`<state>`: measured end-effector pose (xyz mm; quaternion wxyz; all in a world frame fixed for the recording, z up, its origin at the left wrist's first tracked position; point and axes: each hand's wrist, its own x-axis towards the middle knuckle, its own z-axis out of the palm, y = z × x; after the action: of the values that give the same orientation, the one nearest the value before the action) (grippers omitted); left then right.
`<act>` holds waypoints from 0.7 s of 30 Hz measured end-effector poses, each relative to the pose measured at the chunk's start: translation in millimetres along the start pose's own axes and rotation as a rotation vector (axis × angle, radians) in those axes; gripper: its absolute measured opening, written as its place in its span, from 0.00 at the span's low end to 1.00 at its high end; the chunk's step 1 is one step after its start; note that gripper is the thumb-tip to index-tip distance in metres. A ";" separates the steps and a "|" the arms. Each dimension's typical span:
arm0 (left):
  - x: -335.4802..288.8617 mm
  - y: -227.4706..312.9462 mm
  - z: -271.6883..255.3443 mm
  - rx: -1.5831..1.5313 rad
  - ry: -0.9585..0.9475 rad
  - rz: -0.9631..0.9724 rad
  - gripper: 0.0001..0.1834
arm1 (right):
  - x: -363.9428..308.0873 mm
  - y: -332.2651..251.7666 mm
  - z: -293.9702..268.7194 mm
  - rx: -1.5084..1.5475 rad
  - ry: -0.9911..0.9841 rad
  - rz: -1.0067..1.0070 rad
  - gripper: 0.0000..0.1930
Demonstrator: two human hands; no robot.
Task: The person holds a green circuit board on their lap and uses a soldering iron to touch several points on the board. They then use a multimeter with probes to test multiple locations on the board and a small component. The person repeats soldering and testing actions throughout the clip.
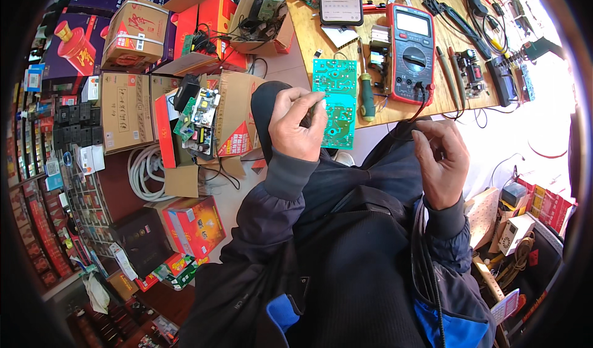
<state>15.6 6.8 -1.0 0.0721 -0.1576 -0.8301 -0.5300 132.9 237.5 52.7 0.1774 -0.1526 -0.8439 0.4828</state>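
Observation:
My left hand point(299, 124) is closed on the left edge of a green circuit board point(340, 122), thumb and fingers pinched near its middle. The board's solder side, with many joints and traces, faces me; it stands upright in view across the table's front edge. My right hand point(443, 159) hovers over my right thigh, fingers curled and thumb near the index fingertip; anything between them is too small to make out. Beyond it lies a red multimeter point(412, 54) with a dial and plugged-in leads. A green-handled screwdriver point(367, 97) lies just right of the board.
A phone point(340, 2) and test probes point(457, 79) lie on the wooden table point(302, 29), with small circuit modules point(473, 70) at its right. Cardboard boxes point(126, 110) and a box of loose boards point(204, 116) stand left. A coiled white cable point(146, 174) lies below them.

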 end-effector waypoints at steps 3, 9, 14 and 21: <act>-0.6 -1.8 0.6 -0.031 -0.003 -0.011 0.12 | 0.4 1.9 -1.3 0.008 0.000 0.007 0.10; -3.1 0.5 -1.0 0.008 -0.018 0.004 0.13 | 0.8 3.6 -0.6 0.013 0.005 0.003 0.10; -3.6 -0.4 -0.2 -0.005 -0.007 0.012 0.13 | 1.3 2.9 -0.9 -0.003 -0.001 0.003 0.09; -2.7 0.4 -2.0 0.014 -0.003 0.090 0.14 | 1.0 0.2 -2.5 -0.022 -0.008 -0.015 0.09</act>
<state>18.3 4.7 -0.6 0.0956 -0.1951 -0.8260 -0.5201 133.2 239.8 53.9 0.1758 -0.1465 -0.8510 0.4727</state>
